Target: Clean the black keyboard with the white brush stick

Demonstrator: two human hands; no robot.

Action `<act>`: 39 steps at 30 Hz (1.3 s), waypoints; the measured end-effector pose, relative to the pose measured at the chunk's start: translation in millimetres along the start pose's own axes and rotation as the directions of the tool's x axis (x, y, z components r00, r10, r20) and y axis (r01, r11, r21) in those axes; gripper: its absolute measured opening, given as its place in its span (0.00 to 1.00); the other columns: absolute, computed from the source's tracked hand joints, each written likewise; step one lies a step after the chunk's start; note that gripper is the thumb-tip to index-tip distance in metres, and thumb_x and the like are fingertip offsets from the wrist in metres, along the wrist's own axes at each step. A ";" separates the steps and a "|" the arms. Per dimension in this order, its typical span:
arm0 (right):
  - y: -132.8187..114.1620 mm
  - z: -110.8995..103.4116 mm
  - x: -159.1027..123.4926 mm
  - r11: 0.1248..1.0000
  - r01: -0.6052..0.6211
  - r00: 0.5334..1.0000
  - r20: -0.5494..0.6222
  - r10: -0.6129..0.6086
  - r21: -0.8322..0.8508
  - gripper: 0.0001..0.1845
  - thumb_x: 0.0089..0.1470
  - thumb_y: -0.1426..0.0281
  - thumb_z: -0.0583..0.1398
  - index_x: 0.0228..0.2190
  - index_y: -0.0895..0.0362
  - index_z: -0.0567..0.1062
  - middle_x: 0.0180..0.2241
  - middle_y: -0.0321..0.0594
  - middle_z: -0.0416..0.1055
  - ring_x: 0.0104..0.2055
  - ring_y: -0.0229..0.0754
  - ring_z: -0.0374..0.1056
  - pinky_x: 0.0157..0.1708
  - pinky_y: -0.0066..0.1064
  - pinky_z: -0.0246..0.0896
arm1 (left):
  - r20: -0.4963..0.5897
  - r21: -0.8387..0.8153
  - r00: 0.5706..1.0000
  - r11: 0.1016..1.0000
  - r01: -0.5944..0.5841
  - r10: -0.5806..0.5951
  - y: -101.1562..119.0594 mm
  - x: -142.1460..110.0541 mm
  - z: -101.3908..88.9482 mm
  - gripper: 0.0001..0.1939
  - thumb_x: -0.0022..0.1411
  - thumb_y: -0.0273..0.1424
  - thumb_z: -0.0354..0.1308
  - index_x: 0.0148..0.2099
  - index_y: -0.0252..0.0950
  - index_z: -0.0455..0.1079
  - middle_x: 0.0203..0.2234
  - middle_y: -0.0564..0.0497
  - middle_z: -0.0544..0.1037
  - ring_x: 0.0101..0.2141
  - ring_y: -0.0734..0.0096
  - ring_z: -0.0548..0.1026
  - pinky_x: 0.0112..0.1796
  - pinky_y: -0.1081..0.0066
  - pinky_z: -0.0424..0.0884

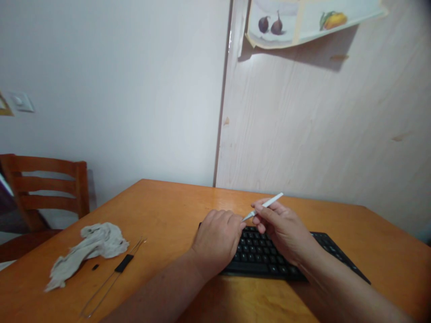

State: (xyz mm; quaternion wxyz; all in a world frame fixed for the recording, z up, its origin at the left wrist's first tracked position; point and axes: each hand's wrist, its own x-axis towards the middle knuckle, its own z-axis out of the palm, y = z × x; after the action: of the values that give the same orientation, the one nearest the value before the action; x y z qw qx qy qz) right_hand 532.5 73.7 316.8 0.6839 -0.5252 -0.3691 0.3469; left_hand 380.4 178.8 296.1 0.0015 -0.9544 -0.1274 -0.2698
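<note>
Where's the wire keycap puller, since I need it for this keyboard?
In the head view, the wire keycap puller lies on the left side of the wooden table, between the crumpled cloth and the black keyboard, nearer the cloth.

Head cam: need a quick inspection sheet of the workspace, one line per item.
surface: orange wooden table, seen corner-on.
job's things: black keyboard; white pointed tool with a metal tip.
clutter: left of the keyboard, crumpled grey cloth, wire loop tool with a black grip, small black piece.
hands: left hand rests on the keyboard; right hand pinches the tool above the keys, tip by the left hand.
cables: nothing seen.
surroundings: wooden slat-back chair, wall switch, pale wood-grain panel.
</note>
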 end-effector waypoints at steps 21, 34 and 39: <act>-10.4 -22.6 17.5 0.998 0.014 0.987 -0.161 -0.004 0.065 0.15 0.52 0.61 0.68 0.31 0.59 0.72 0.21 0.33 0.68 0.18 0.28 0.58 0.19 0.21 0.51 | 0.018 -0.284 0.983 0.942 0.180 -0.182 -16.0 4.2 -3.5 0.21 0.74 0.38 0.36 0.35 0.39 0.66 0.32 0.50 0.75 0.34 0.65 0.71 0.37 0.67 0.63; 8.3 -2.5 8.3 0.998 -0.051 0.997 -0.063 0.052 0.021 0.19 0.52 0.57 0.68 0.29 0.59 0.71 0.21 0.34 0.72 0.18 0.28 0.61 0.19 0.20 0.54 | 0.069 -0.169 0.997 0.985 0.044 -0.033 0.1 1.5 -0.8 0.17 0.73 0.39 0.42 0.47 0.40 0.71 0.38 0.48 0.77 0.40 0.62 0.72 0.42 0.63 0.62; 6.7 -0.2 8.1 0.997 -0.054 0.996 -0.070 0.057 0.047 0.19 0.52 0.57 0.68 0.29 0.59 0.71 0.21 0.34 0.72 0.18 0.28 0.62 0.18 0.21 0.55 | 0.060 -0.103 0.997 0.993 0.059 -0.053 -0.9 0.3 5.9 0.19 0.74 0.37 0.40 0.40 0.38 0.70 0.34 0.49 0.78 0.35 0.63 0.72 0.38 0.64 0.61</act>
State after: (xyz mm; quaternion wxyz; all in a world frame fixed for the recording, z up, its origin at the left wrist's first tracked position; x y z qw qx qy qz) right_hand 536.0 81.9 311.4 0.6983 -0.5316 -0.3218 0.3552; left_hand 383.5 180.2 291.2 -0.0597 -0.9566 -0.1401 -0.2485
